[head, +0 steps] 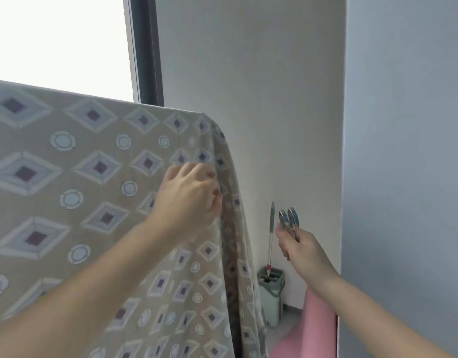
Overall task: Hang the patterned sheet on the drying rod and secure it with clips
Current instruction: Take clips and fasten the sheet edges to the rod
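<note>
The patterned sheet (75, 177), beige with grey diamonds and pale circles, hangs draped over a rod that it hides; its top edge slopes from upper left down to a corner near the middle. My left hand (189, 195) rests on the cloth near its right edge, fingers curled into the fabric. My right hand (297, 246) is held apart from the sheet, to its right, gripping a metal clip (290, 219) with two round silver ends pointing up.
A bright window with a dark frame (148, 52) is behind the sheet. A white wall stands ahead. A mop (271, 239) stands in a grey-green bucket (270, 288) in the corner. Something pink (315, 329) lies low at the right.
</note>
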